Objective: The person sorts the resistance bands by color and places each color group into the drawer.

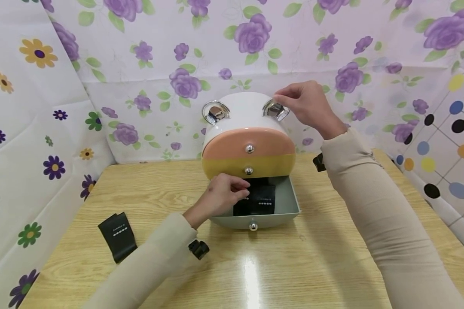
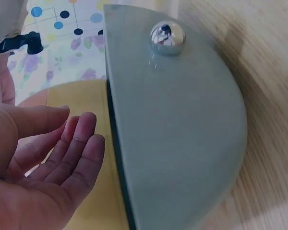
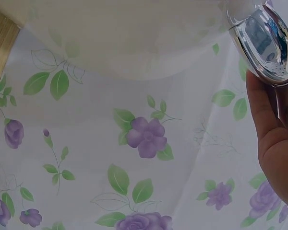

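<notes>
A small rounded chest of drawers (image 1: 245,116) with a white top stands at the back of the table. Its orange drawer (image 1: 228,146) and yellow drawer (image 1: 224,166) are closed, while the grey-green bottom drawer (image 1: 232,223) is pulled out. Black flat pieces with white print (image 1: 264,201) lie inside it. Over that drawer's left side hovers my left hand (image 1: 221,195), its fingers loosely bent and holding nothing in the left wrist view. With thumb and fingers, my right hand (image 1: 308,105) pinches the chest's right silver ear (image 3: 265,45).
Another black flat piece (image 1: 118,236) with white print lies on the wooden table (image 1: 255,266), left of the chest. A second silver ear (image 1: 216,112) sticks out at the chest's upper left. Floral cloth (image 1: 185,83) hangs close behind, with patterned cloths at both sides.
</notes>
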`<state>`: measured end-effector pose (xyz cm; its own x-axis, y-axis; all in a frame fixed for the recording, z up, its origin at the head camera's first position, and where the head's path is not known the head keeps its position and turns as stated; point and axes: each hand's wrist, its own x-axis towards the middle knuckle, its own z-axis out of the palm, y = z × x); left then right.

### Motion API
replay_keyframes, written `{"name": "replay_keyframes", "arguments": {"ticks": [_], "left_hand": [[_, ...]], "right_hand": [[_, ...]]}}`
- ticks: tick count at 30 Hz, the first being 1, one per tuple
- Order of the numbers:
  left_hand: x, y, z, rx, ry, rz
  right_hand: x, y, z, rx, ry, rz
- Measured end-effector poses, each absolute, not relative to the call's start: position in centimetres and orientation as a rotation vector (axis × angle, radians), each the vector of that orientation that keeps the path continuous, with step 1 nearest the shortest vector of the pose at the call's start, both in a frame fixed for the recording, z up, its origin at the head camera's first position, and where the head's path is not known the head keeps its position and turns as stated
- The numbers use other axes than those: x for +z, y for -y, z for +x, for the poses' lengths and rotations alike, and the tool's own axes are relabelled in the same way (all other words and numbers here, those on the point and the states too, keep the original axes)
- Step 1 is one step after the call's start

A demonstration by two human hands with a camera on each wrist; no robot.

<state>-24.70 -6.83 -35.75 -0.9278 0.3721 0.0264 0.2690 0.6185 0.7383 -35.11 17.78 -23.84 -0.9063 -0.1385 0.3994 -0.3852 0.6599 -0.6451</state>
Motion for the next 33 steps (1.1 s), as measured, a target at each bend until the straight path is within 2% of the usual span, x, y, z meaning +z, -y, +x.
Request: {"name": "replay_keyframes", "arguments": {"ticks": [20,33], "left_hand": [[-32.9,16.1,-25.6,1.279,-2.742,0.366],[-34.1,23.6,-24.3,1.188,-2.793,0.184]], "right_hand": [[-23.9,-18.2,-35.2,1.108,2.58,0.4],[-23.9,-17.8,-35.2,1.113,2.584,0.397]]}}
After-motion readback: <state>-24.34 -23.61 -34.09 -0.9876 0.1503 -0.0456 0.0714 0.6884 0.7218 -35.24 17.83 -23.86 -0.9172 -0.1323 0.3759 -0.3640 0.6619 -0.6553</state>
